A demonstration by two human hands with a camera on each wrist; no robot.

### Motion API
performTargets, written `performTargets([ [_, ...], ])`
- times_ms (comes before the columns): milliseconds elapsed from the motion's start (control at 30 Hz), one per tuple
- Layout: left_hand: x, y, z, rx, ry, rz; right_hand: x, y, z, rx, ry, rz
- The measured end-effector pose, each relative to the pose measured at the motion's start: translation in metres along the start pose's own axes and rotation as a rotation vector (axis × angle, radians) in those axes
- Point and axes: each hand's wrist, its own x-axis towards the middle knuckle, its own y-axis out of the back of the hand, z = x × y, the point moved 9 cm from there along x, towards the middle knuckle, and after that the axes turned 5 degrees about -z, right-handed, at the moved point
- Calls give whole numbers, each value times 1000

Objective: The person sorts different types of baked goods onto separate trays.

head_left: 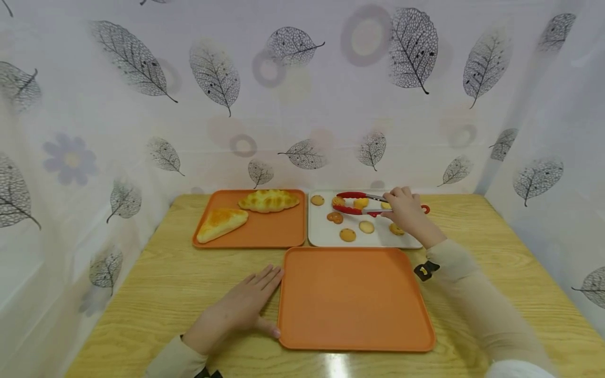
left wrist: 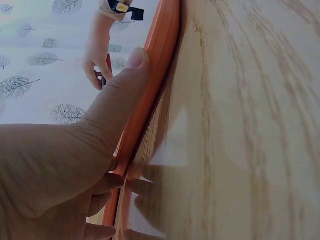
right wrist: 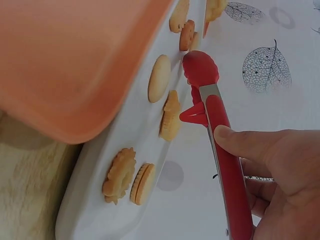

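My right hand holds red-and-metal tongs over the white tray at the back right. The tongs' red tips are apart, on either side of a round cookie; whether they touch it I cannot tell. Around it on the tray lie a pretzel-shaped cookie, a pale oval cookie, a dotted round cookie and a scalloped cookie. With fingers straight, my left hand touches the left edge of the front orange tray, its thumb against the rim.
Another orange tray at the back left bears a triangular pastry and a braided bread. The trays stand on a wooden table. Behind them hangs a leaf-patterned curtain.
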Motion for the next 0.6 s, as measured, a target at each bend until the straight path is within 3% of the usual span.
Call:
performTargets([
  [433, -1, 3, 1, 20, -4, 18, -1, 0, 0, 28, -48, -59],
  [600, 0, 1, 1, 26, -7, 10, -11, 3, 5, 54, -72, -32],
])
